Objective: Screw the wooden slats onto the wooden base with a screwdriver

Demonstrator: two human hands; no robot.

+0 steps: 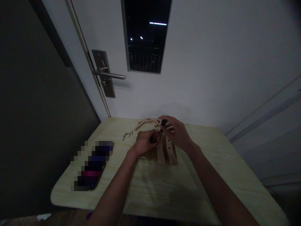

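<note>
Right grip (176,131): clasping black tool (164,122) | wooden strip (161,154) beneath | left grip (146,141): cannot tell

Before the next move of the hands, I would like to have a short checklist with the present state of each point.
1. Tool held: ok. The right hand grips the black-handled tool.
2. Tool placed: ok. It points down at the far end of the left wooden strip.
3. Strip supported: ok. It lies on the brown slab, beside the right wooden strip.
4. Tip seated: cannot tell. Fingers of the left hand crowd the spot.
5. Small screw-like pieces kept apart: ok. They lie on the table, left of the slab.
6. Lighting: not ok. The scene is dim.
</note>
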